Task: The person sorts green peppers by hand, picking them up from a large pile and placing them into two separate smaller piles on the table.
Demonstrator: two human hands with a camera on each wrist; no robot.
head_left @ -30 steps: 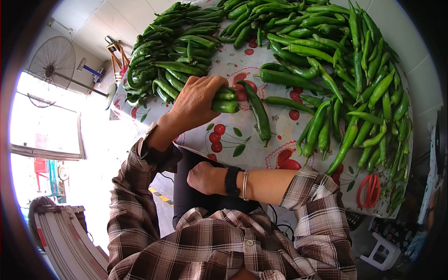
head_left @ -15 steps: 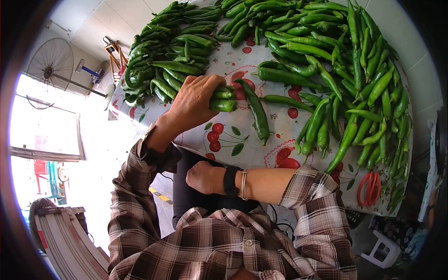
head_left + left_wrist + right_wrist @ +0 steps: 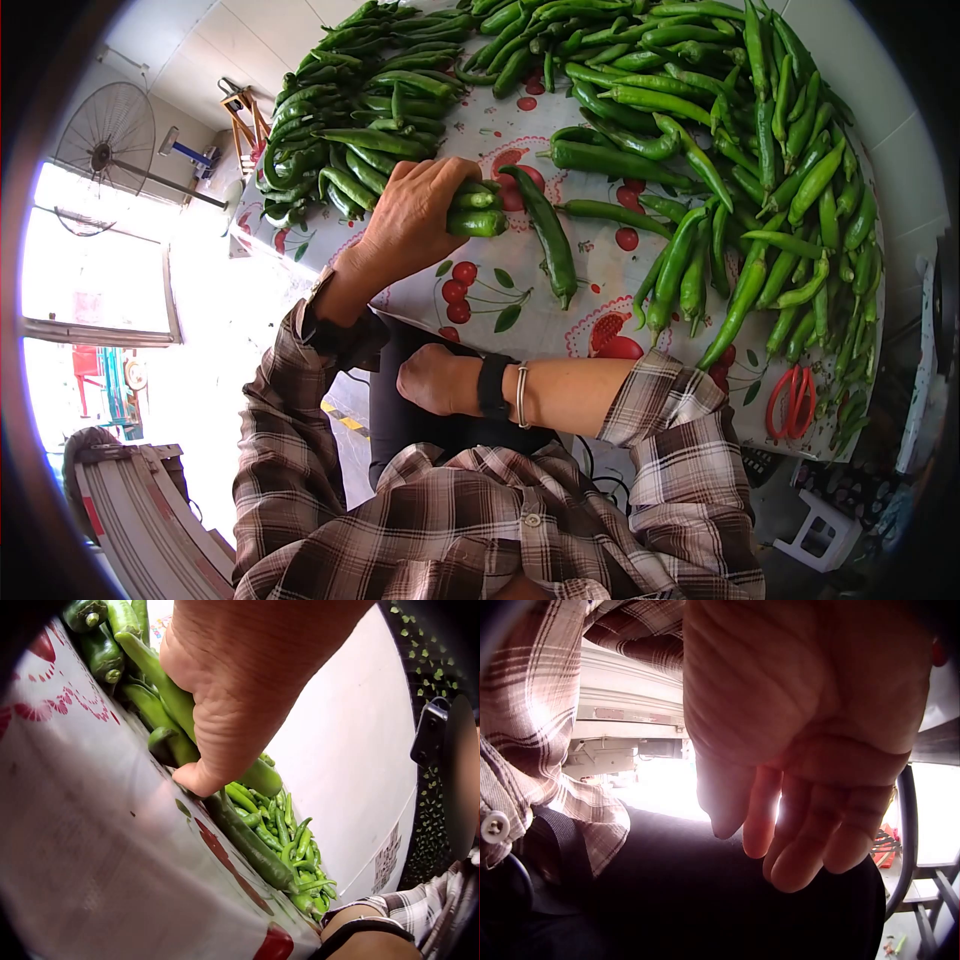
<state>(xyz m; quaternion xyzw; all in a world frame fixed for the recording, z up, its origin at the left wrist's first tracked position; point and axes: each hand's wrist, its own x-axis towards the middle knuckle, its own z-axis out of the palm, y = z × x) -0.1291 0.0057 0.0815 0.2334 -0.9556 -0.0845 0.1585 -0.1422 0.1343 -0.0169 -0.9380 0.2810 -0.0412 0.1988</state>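
My left hand [image 3: 415,215] grips a small bunch of green peppers [image 3: 477,222] near the table's front edge, their blunt ends showing past the fingers. In the left wrist view the thumb of that hand [image 3: 232,697] lies against the held peppers [image 3: 169,694]. A single long pepper [image 3: 545,235] lies just to the right of the bunch. Over the lap is my right hand [image 3: 432,380], with nothing visible in it. The right wrist view shows this hand [image 3: 802,742] palm-side, its fingers hanging loosely bent.
Neatly laid peppers [image 3: 300,130] cover the table's left back, and a large loose pile [image 3: 800,200] spreads along its right side. Red-handled scissors [image 3: 792,403] lie at the right front edge. A standing fan [image 3: 103,155] is at the far left.
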